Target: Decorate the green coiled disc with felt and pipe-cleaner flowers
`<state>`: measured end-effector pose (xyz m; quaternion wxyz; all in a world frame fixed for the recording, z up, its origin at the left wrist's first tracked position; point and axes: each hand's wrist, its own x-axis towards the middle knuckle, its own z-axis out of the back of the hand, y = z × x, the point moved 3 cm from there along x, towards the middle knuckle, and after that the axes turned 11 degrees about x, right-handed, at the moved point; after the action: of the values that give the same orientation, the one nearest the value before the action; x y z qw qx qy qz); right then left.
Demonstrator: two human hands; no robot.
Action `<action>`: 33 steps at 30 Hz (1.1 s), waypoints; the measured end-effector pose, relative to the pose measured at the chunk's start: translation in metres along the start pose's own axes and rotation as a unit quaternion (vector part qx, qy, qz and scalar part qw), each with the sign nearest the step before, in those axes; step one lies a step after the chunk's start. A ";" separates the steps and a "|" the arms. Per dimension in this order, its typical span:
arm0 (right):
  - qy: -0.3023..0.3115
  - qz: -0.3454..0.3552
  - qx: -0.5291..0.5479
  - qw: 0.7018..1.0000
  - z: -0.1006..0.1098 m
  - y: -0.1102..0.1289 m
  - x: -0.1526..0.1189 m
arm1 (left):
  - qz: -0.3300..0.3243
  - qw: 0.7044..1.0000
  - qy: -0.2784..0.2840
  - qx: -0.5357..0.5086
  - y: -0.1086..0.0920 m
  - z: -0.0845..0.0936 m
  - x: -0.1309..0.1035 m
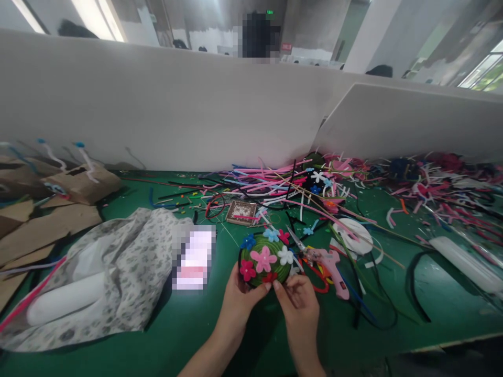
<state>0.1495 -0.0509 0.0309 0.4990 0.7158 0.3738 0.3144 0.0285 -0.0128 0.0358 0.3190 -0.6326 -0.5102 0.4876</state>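
Observation:
A green coiled dome [283,273], apparently of fuzzy pipe cleaner, sits between my hands at the front middle. Flowers cover it: a large pink flower [263,259], a white flower [285,255], a blue flower [248,242] and several others. My left hand [238,296] is closed around its lower left side, thumb at the near edge. With thumb and fingers, my right hand [298,298] grips the lower right edge, by a red flower [270,278]. Just right of it lie a pink glue gun [333,269] and scissors [296,241].
Loose pipe cleaners [263,180] heap along the back and right. Left are a patterned cloth [137,262], a lit phone [195,256] and a paper-bag figure [88,183]. A white spool [356,235] and a patterned box [241,212] lie behind. A white partition [176,104] bounds the green table.

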 end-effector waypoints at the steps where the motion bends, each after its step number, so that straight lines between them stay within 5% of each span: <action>1: 0.002 0.002 0.004 1.000 0.000 0.000 0.000 | -0.002 1.000 0.002 0.005 -0.001 0.001 0.000; 11: -0.025 -0.089 0.099 0.991 0.008 -0.010 0.005 | 0.021 0.998 0.056 0.018 0.001 0.003 0.002; 16: -0.053 -0.096 0.128 0.986 0.022 -0.010 0.019 | 0.094 0.992 0.070 -0.042 -0.004 0.028 0.006; 24: -0.064 -0.111 0.144 0.981 0.040 0.003 0.027 | 0.100 0.991 0.033 -0.087 -0.029 0.061 -0.005; 33: -0.023 -0.172 0.128 0.976 0.034 -0.022 0.004 | 0.090 0.995 -0.032 -0.043 -0.010 0.063 -0.008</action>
<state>0.1750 -0.0585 0.0000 0.4584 0.7055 0.5173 0.1567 -0.0337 -0.0235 0.0267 0.2302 -0.6730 -0.4818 0.5118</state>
